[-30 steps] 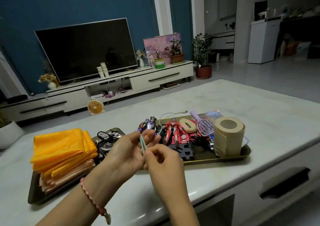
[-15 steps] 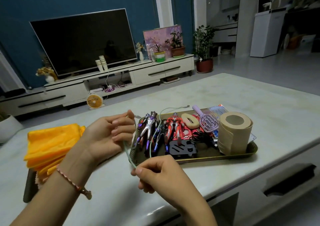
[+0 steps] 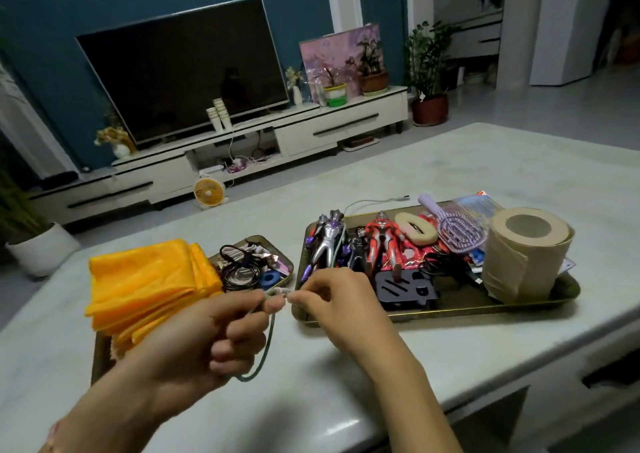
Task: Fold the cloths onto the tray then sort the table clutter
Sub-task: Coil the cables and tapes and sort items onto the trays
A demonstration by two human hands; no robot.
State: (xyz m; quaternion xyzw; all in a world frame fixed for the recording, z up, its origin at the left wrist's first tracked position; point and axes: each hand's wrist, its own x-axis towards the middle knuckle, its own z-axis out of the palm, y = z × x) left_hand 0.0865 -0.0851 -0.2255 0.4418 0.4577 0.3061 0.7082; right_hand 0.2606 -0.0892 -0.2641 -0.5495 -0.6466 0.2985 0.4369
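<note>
Pinching cable [image 3: 267, 343], left hand [image 3: 204, 338], right hand [image 3: 337, 302], between cloth tray [image 3: 98, 354], toy tray [image 3: 485, 309]

Left forearm in from seven o'clock, left hand [image 3: 204, 334] curled, thumb and forefinger pinching a thin cord [image 3: 269, 341], right forearm in from five o'clock, right hand [image 3: 334, 300] knuckles up, fingertips pinching the same cord, at three o'clock of the left hand.
</note>
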